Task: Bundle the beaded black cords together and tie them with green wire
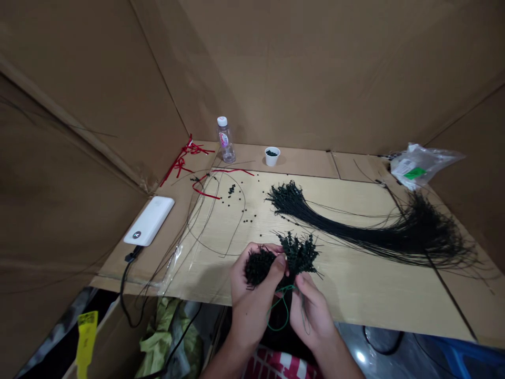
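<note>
My left hand (252, 300) is closed around a bundle of dark strands, whose beaded or knotted ends (258, 267) bunch up above the fingers. Beside it, a second dark green beaded cluster (300, 253) fans out between both hands, the left thumb pressing at its base. A thin green cord (279, 327) crosses just below this cluster and hangs in a loop. My right hand (315, 316) is pinched at the cord near the cluster's base, with one strand running down over its palm. The exact fingertip contact is partly hidden.
A long bundle of dark strands (355, 231) lies across the right of the board. Loose beads (232, 189), red ribbon scraps (189, 152), a bottle (225, 141), a small cup (272, 156), a white power bank (150, 221) and a plastic bag (418, 163) surround it. Cardboard walls enclose the table.
</note>
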### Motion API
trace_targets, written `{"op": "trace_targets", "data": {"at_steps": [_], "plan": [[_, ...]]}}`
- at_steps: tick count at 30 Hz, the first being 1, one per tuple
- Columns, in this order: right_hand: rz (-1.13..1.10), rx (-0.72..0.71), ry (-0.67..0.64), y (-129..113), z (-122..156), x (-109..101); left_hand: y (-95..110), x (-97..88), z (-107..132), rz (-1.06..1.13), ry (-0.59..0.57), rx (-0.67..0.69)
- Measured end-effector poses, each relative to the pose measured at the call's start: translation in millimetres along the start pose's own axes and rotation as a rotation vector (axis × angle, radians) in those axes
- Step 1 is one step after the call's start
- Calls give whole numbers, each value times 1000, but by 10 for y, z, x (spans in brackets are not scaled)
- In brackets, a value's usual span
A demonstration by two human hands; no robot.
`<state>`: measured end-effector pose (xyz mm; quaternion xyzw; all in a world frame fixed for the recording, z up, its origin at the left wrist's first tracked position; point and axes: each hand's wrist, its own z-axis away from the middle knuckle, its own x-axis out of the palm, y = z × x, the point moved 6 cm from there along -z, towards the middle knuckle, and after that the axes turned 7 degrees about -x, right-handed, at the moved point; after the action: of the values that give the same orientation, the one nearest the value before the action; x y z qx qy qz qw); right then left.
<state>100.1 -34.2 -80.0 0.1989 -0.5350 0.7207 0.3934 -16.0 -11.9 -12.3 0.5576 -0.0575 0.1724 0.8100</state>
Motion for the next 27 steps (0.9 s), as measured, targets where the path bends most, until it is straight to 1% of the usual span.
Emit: {"op": "trace_targets", "data": {"at_steps": [4,10,15,21,24,27], "plan": [[16,57,-50,0,3,89,-17,-8,4,24,21,-49],[55,38,-3,41,18,41,-37,-40,1,61,58,-30],[57,52,14,68,35,21,-39,-73,-12,28,61,-4],[47,86,-44,69,42,35,-92,-84,-9,28,72,-101],[38,87,-40,56,52,36,-99,-84,-3,37,77,-74],[15,59,-4,35,70,33,-99,-98,-3,45,97,-33]]}}
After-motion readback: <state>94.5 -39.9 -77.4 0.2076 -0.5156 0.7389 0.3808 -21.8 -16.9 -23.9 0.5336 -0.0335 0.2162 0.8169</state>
